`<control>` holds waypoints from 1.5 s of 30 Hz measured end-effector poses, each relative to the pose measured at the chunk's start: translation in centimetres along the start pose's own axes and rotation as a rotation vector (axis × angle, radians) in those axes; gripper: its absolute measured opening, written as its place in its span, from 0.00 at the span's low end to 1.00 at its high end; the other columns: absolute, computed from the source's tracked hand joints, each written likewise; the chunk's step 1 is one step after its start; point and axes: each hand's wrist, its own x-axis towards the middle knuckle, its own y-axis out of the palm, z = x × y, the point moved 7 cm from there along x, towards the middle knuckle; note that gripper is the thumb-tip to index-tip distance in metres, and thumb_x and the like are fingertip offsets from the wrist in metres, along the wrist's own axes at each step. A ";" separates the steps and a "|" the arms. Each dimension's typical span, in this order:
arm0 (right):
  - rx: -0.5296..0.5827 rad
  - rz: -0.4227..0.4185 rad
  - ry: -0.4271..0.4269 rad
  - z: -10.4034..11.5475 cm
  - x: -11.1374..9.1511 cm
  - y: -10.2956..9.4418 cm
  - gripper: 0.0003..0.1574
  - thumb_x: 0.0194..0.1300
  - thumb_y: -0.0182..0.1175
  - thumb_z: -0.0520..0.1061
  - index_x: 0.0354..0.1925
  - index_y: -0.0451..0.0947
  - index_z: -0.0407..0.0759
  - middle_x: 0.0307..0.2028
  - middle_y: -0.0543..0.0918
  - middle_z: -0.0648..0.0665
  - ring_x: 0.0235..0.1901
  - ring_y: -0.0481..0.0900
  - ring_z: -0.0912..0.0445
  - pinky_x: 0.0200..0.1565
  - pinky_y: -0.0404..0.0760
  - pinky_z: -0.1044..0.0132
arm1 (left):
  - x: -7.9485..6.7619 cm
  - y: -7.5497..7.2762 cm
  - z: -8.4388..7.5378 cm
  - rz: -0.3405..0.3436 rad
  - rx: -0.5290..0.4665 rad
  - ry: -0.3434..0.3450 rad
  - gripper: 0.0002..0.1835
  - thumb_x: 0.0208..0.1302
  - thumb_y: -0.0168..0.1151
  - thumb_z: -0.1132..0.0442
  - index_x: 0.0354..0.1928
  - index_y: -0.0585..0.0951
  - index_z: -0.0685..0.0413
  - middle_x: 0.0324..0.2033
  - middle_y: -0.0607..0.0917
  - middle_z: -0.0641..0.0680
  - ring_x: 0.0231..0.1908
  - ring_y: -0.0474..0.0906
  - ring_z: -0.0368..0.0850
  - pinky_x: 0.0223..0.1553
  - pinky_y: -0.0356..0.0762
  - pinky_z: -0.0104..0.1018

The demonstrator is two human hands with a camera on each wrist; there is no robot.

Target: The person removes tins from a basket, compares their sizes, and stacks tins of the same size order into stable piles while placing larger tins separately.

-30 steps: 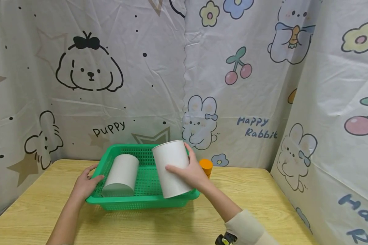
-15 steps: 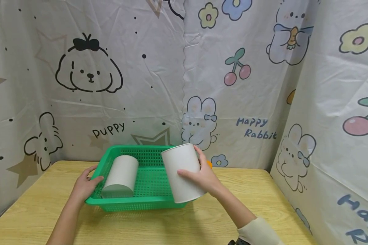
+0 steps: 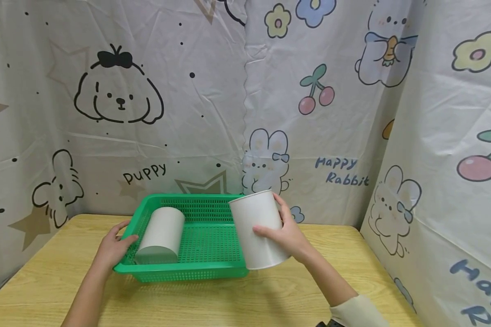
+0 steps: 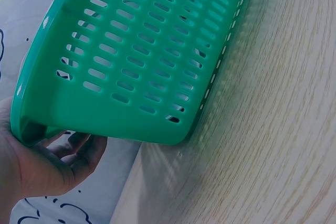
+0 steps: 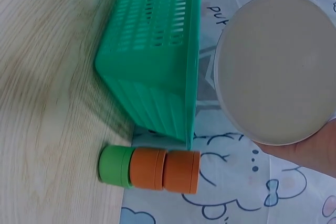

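Note:
My right hand (image 3: 288,236) grips a white cylindrical canister (image 3: 253,247), thumb on its near side and fingers round the far right. Tilted, the canister overlaps the right end of the green plastic basket (image 3: 188,268) in the head view. Its flat round base (image 5: 278,66) fills much of the right wrist view. Inside the basket, a second white canister (image 3: 161,231) lies on its side at the left. At the basket's left end, my left hand (image 3: 113,249) holds the rim, thumb over the top. Some fingers (image 4: 86,156) curl beneath that rim in the left wrist view.
Beyond the basket's right end stands a stack of small round pieces, one green piece (image 5: 114,165) at the bottom and two orange pieces (image 5: 181,171) above; the head view hides it. A patterned cloth (image 3: 204,113) hangs behind the wooden table (image 3: 323,254).
My right hand has carried the canister rightward, from over the basket to its right end, covering the orange piece in the head view. The left hand and basket stay put.

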 end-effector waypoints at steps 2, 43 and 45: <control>0.000 0.000 -0.007 0.0 -0.1 -0.4 0.61 0.53 0.68 0.50 0.72 0.40 0.61 0.58 0.67 0.36 0.48 0.76 0.45 0.40 0.80 0.55 | 0.0 0.0 0.0 0.003 -0.003 -0.003 0.39 0.71 0.46 0.51 0.74 0.42 0.57 0.67 0.50 0.78 0.64 0.54 0.73 0.51 0.70 0.55; -0.050 -0.181 0.024 -2.9 -2.3 -9.8 0.59 0.60 0.60 0.47 0.73 0.29 0.58 0.63 0.60 0.33 0.50 0.71 0.44 0.43 0.78 0.57 | 0.3 -0.1 0.3 -0.007 0.015 0.005 0.39 0.70 0.46 0.50 0.73 0.43 0.58 0.66 0.53 0.77 0.62 0.58 0.72 0.48 0.72 0.51; -0.052 -0.188 0.031 -3.2 -2.3 -10.1 0.60 0.60 0.61 0.48 0.73 0.29 0.59 0.63 0.60 0.33 0.50 0.71 0.43 0.43 0.78 0.56 | 0.3 -0.1 0.3 -0.009 0.015 0.009 0.39 0.70 0.46 0.50 0.73 0.43 0.58 0.65 0.54 0.77 0.61 0.60 0.72 0.45 0.74 0.48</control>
